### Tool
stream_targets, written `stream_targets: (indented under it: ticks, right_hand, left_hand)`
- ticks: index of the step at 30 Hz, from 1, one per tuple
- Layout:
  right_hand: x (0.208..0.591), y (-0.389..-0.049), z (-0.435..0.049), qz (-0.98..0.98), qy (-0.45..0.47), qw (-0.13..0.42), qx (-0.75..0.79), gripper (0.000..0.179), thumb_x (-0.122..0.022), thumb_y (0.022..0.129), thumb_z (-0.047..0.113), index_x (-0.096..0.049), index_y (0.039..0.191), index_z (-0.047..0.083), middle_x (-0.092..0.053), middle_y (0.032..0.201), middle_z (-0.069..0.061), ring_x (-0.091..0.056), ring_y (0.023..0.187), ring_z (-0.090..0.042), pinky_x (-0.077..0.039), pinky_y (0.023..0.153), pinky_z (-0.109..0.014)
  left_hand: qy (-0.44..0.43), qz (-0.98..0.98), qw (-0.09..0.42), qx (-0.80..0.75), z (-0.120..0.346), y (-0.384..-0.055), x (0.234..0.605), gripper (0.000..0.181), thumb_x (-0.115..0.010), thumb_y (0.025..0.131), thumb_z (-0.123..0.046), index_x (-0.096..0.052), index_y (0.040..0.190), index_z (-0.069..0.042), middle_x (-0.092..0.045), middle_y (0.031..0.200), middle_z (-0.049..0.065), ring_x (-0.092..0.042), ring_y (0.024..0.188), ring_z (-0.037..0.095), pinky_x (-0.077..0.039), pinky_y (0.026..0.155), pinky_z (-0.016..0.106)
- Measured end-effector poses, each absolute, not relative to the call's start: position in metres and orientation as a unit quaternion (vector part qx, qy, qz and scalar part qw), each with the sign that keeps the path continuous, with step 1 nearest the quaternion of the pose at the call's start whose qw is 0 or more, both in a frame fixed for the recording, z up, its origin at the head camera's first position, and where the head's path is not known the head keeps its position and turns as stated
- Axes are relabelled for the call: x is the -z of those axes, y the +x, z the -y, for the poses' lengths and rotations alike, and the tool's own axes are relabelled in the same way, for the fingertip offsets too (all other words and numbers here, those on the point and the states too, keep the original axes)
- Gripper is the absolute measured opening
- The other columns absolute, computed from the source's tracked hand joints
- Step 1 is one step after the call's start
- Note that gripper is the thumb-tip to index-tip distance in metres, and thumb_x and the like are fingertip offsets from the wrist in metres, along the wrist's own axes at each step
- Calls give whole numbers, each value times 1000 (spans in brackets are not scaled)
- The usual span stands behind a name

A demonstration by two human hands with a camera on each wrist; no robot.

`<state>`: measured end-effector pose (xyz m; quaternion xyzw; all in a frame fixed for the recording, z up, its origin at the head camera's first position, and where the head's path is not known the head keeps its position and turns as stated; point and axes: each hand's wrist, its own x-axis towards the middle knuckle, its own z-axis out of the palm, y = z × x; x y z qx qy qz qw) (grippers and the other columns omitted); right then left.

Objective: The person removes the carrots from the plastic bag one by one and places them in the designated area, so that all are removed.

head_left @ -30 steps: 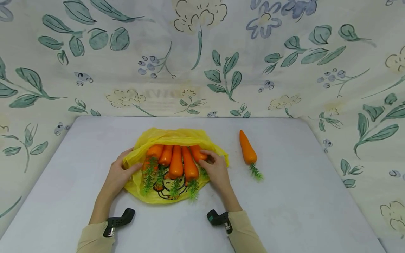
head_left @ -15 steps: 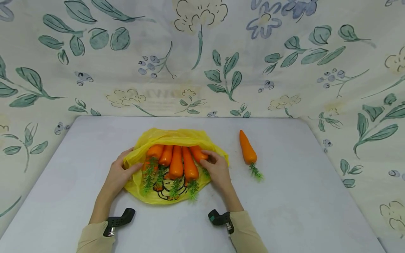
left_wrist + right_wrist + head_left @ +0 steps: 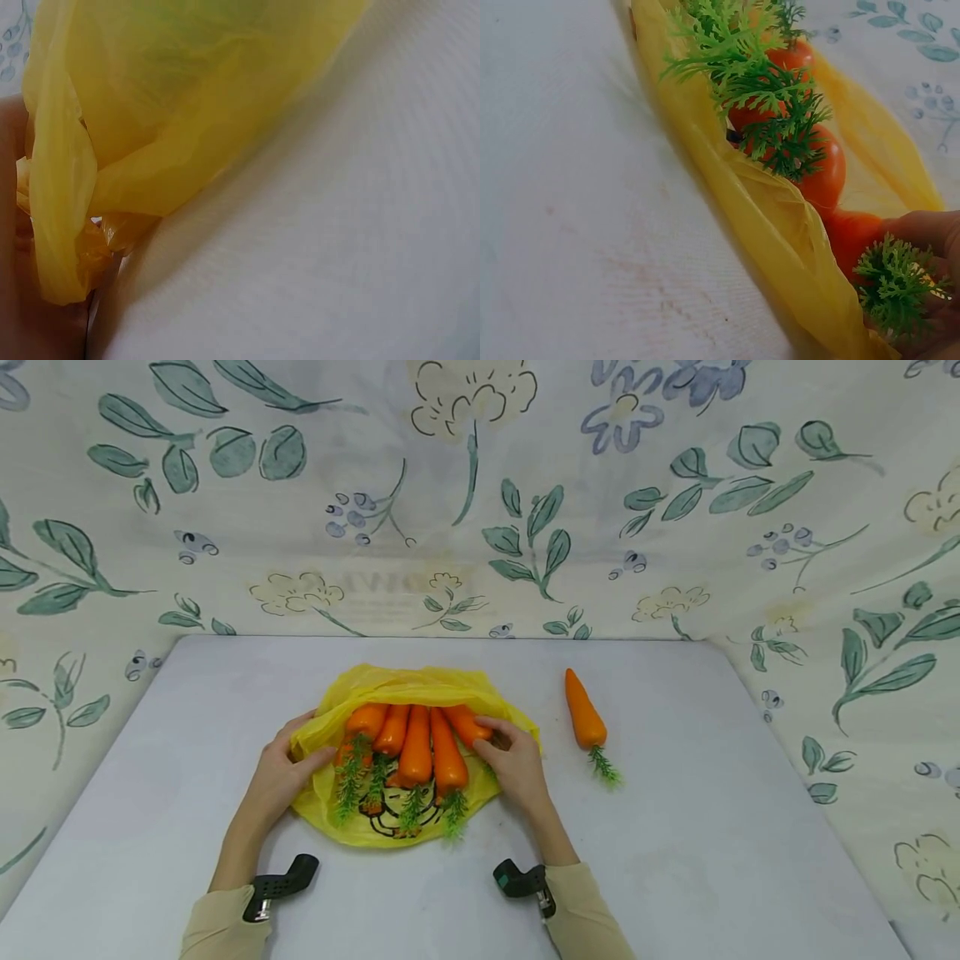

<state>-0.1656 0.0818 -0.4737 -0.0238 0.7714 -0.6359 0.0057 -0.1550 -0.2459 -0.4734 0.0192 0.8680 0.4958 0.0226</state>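
A yellow plastic bag [image 3: 412, 681] lies with its mouth toward me, a black line drawing on its lower layer. Inside are several toy carrots [image 3: 415, 752], green leafy tops pointing my way. My left hand [image 3: 281, 772] grips the bag's left edge, thumb inside the opening; in the left wrist view, bag film [image 3: 172, 142] hides most of that hand. At the right side of the mouth, my right hand [image 3: 519, 768] holds the thick end of the rightmost carrot [image 3: 462, 723]. Its leafy top [image 3: 896, 281] sits beside the fingers in the right wrist view.
One loose carrot [image 3: 585, 710] lies on the white table [image 3: 697, 793] to the right of the bag, tip pointing away. Behind the table hangs a cloth [image 3: 345, 460] printed with leaves and flowers. Both wrists carry black camera mounts [image 3: 285, 883].
The right hand stays on the rightmost carrot, which has shifted only slightly. The left hand keeps its place on the bag's edge, and the loose carrot lies as before.
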Motion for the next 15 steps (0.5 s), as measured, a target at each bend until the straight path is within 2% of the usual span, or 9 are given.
stream_targets:
  ticks: [4, 11, 15]
  right_hand:
    - [472, -164, -82, -769, -24, 5, 639, 31, -69, 92, 8, -69, 123, 8, -64, 130, -9, -56, 126, -23, -45, 105, -39]
    - [465, -161, -84, -764, -25, 14, 645, 33, -67, 93, 4, -67, 125, 2, -61, 133, -15, -53, 129, -29, -43, 106, -43]
    - [462, -161, -85, -773, -31, 13, 634, 33, -67, 92, 3, -66, 126, -1, -62, 132, -18, -55, 126, -32, -45, 104, -45]
  left_hand:
    - [21, -868, 20, -495, 246, -155, 474, 68, -62, 97, -31, -31, 155, -10, -34, 155, 20, -42, 129, 32, -38, 90, 19]
    - [17, -870, 22, -493, 245, -156, 474, 69, -61, 97, -32, -31, 155, -9, -34, 155, 21, -41, 130, 35, -38, 96, 33]
    - [15, -869, 24, -494, 245, -156, 473, 69, -62, 97, -33, -31, 155, -9, -33, 156, 21, -40, 131, 36, -38, 97, 38]
